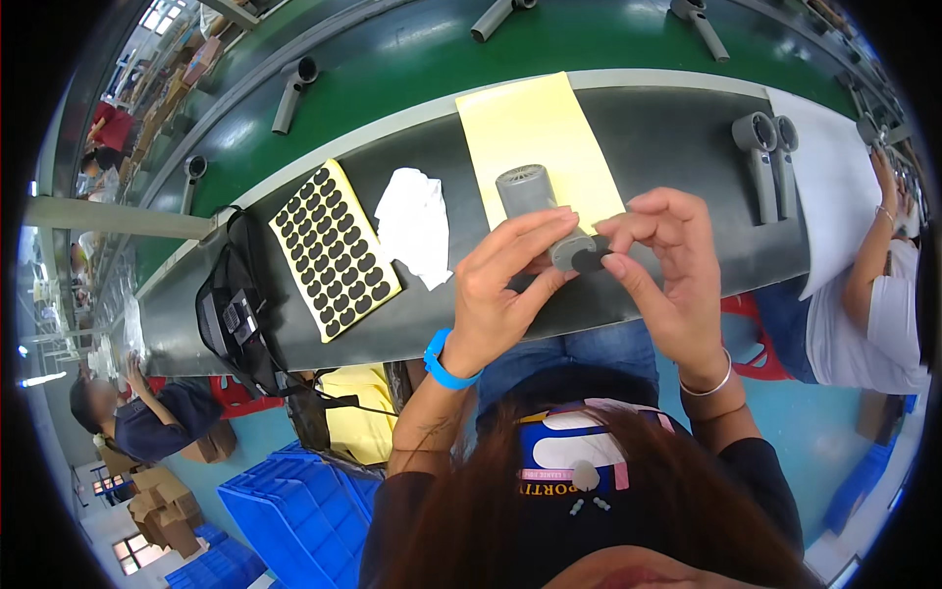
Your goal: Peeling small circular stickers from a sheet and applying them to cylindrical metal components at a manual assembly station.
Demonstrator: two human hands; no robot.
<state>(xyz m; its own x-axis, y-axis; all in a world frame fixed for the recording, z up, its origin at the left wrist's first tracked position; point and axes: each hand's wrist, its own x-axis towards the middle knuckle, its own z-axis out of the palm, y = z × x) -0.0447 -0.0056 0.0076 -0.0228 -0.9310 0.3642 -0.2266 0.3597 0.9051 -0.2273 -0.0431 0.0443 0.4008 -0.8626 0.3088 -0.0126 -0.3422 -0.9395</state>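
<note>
My left hand [507,282] is closed around a grey handheld fan [566,252], whose flat round end faces my right hand. Just beyond those fingers shows a grey cylinder [526,188] with a vented end; whether it belongs to the same piece is hidden by the hand. Thumb and forefinger of my right hand [667,265] pinch a small black sticker [592,257], which lies against the round end and partly covers it. Left of my hands lies a yellow sheet [335,249] bearing rows of similar black stickers. A white cloth [414,224] sits between that sheet and my left hand.
Yellow paper [530,118] lies under the work. Two grey fans [763,167] stand at the right, near a white sheet [824,177]. A black bag [235,309] rests at the left. Beyond runs a green conveyor [392,93] carrying fans. Co-workers sit on both sides.
</note>
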